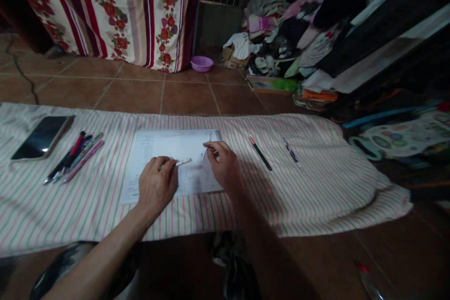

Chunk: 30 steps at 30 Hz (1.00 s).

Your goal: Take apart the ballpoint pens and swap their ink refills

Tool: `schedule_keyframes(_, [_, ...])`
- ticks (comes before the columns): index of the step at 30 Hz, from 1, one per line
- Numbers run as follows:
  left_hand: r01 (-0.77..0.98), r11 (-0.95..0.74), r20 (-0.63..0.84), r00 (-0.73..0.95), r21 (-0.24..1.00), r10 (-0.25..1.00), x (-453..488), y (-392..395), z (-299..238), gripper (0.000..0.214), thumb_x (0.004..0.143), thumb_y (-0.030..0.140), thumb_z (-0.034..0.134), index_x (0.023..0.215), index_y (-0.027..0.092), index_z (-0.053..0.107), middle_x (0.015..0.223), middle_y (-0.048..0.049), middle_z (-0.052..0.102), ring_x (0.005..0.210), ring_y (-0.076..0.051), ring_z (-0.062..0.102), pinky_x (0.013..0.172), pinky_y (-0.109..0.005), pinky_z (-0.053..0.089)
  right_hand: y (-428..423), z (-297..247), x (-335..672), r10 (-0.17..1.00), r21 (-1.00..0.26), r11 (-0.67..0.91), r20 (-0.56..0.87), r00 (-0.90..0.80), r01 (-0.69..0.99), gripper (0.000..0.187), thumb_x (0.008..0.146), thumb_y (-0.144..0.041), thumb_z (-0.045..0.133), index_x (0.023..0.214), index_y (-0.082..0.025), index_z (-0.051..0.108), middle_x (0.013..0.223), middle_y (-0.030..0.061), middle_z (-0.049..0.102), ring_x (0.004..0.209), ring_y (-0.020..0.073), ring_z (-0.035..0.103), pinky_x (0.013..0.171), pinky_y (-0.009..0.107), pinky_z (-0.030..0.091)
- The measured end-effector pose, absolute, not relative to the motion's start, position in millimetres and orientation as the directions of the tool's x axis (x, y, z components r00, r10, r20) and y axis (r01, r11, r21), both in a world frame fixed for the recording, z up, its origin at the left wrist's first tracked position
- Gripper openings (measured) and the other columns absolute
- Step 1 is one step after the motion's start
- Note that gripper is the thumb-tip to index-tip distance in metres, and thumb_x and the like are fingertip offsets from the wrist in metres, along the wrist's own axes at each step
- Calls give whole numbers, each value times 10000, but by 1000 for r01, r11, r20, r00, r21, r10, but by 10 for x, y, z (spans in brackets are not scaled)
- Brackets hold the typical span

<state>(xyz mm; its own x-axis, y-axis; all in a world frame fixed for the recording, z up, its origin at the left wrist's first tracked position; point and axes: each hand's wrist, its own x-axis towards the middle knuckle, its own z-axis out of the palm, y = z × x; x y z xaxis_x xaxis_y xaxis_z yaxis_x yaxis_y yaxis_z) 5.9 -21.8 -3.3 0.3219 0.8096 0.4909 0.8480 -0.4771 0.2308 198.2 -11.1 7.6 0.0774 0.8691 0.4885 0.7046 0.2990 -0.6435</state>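
Note:
A spiral notebook point(190, 143) lies on the striped cloth, its page carrying faint marks and printed lines down the left side. Over its left half, my left hand point(157, 180) is closed around a slim white pen point(183, 162) that points right across the page. My right hand point(223, 166) rests at the notebook's right side, thumb and fingers pinched together near the spiral. Whatever sits in that pinch is too small and blurred to name. To the right of this hand lie a black pen with an orange end point(260, 153) and a dark-and-white pen point(293, 153).
A phone point(41, 138) and a bunch of several pens point(75, 157) lie at the left on the striped cloth point(326, 187). Beyond are a tiled floor point(137, 91), a purple basin point(201, 63), a floral curtain point(130, 14) and piled clothes point(277, 33).

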Motion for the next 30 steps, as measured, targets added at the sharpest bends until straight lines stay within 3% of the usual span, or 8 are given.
schedule_keyframes(14, [816,-500,515,307,290,800,46,-207,-19,180,855,216,460,952,136,588,862,-78,652,807,-224,558,738,-356,439,-117,119,1961,852,-643,326,517,79,693,214,811,-105,462,922,-168,633,888,72,638,758,146,613,676,253,516])
schedule_keyframes(25, [822,-482,505,291,302,812,61,-225,10,146,853,228,452,899,153,569,823,-76,628,772,-217,541,702,-349,421,-103,90,1972,826,-585,328,559,76,742,270,830,-91,404,924,-160,648,901,89,650,857,175,616,791,304,503])
schedule_keyframes(30, [829,-482,497,303,284,813,65,-224,1,146,852,229,458,900,148,570,823,-80,624,768,-219,537,699,-350,419,-105,91,1971,819,-592,338,568,81,731,263,834,-101,405,916,-156,649,892,92,653,843,172,618,770,296,511])
